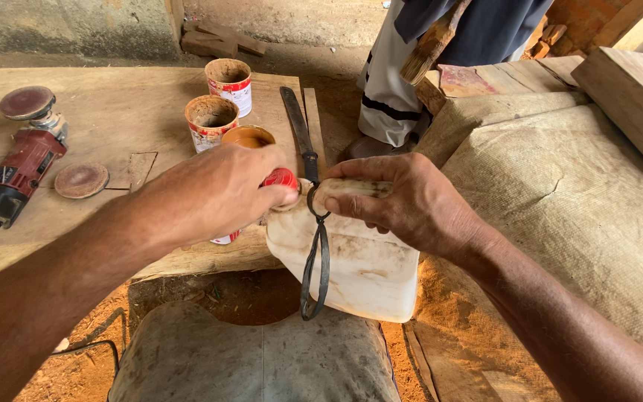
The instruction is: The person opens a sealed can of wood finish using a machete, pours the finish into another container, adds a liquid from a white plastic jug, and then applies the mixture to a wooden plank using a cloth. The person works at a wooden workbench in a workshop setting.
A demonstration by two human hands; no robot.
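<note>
Nearest the wearer, below both hands, lies a grey, dusty sack (262, 357) over orange dirt. Just above it, a grimy white plastic jerrycan (359, 268) stands with a black cord loop (315, 260) hanging down its front. The right hand (403, 201) is clasped around the jerrycan's handle at the top. The left hand (217, 190) is closed around the jerrycan's red cap (280, 179), fingers curled over it. Beyond the left hand, on a wooden board (113, 112), stand three open tins (221, 100) and a long dark blade (298, 126). Further left lies a red angle grinder (20, 164) beside a sanding disc (81, 180). Beyond the right hand, another person (440, 52) stands next to burlap-covered timber (560, 171).
</note>
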